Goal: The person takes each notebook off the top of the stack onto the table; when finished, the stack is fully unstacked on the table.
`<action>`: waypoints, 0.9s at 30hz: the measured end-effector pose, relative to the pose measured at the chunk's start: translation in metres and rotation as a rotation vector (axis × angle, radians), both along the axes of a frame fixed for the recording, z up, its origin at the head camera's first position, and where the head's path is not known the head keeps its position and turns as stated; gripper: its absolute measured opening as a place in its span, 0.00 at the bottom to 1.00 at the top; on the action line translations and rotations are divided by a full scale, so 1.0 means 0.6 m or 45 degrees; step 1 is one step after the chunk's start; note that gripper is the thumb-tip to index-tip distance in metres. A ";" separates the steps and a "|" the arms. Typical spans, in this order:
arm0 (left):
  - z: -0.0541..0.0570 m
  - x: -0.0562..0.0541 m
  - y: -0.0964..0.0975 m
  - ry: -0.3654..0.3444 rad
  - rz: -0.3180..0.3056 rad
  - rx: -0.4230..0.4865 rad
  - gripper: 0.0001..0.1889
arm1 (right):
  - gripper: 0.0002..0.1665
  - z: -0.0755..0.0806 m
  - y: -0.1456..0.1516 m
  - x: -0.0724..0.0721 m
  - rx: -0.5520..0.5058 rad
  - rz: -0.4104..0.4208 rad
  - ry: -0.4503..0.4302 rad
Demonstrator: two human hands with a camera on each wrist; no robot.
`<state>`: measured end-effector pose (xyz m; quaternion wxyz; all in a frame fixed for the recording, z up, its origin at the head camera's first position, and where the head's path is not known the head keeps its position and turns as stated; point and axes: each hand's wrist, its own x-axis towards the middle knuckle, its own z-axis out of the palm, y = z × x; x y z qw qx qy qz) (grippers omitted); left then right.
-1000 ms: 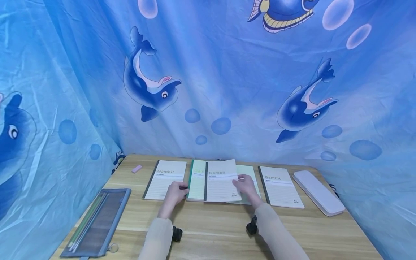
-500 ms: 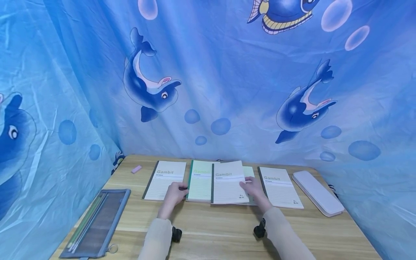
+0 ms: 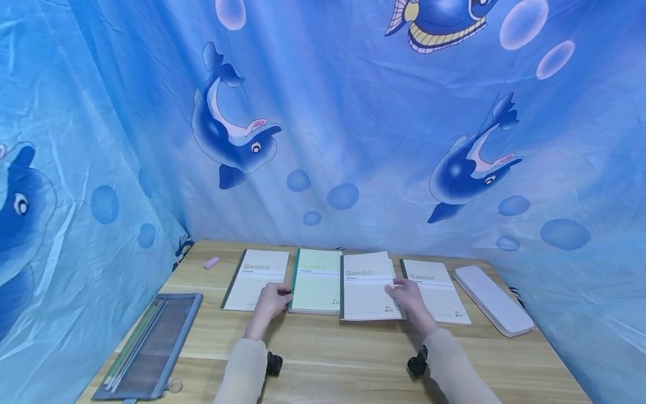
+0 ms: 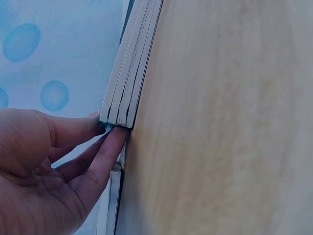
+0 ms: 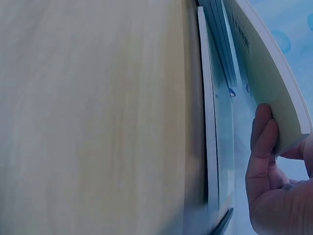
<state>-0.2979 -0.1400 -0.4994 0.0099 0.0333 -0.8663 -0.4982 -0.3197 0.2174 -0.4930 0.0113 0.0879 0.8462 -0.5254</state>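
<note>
In the head view, my right hand (image 3: 410, 294) grips the right edge of a white "Gambit" notebook (image 3: 367, 286) with a dark spine. The right wrist view shows fingers (image 5: 264, 137) against this raised notebook's underside (image 5: 266, 83); it is tilted above a pale green notebook (image 5: 222, 117) lying on the table. My left hand (image 3: 272, 302) is at the spine of a stack of notebooks topped by a light green one (image 3: 317, 280). In the left wrist view its fairly straight fingers (image 4: 105, 159) touch the stack's spine edge (image 4: 129, 73), thumb near the top cover.
White notebooks lie at left (image 3: 259, 278) and right (image 3: 436, 292) on the wooden table (image 3: 323, 365). A white case (image 3: 494, 300) is at far right, a mesh pencil pouch (image 3: 151, 345) at front left, a pink eraser (image 3: 212, 262) at back left. Blue curtain (image 3: 323, 112) hangs behind.
My right hand has moved right with the white notebook, off the light green stack and over the pale green notebook beside it. The left hand has stayed at the stack's spine.
</note>
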 end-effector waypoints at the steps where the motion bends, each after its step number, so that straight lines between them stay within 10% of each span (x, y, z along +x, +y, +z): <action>1: 0.001 0.000 0.001 -0.001 0.000 0.002 0.14 | 0.31 0.001 0.005 0.002 0.000 0.000 -0.003; 27: -0.004 -0.001 -0.003 -0.007 -0.003 0.050 0.14 | 0.31 0.024 0.120 0.057 -0.003 -0.026 -0.006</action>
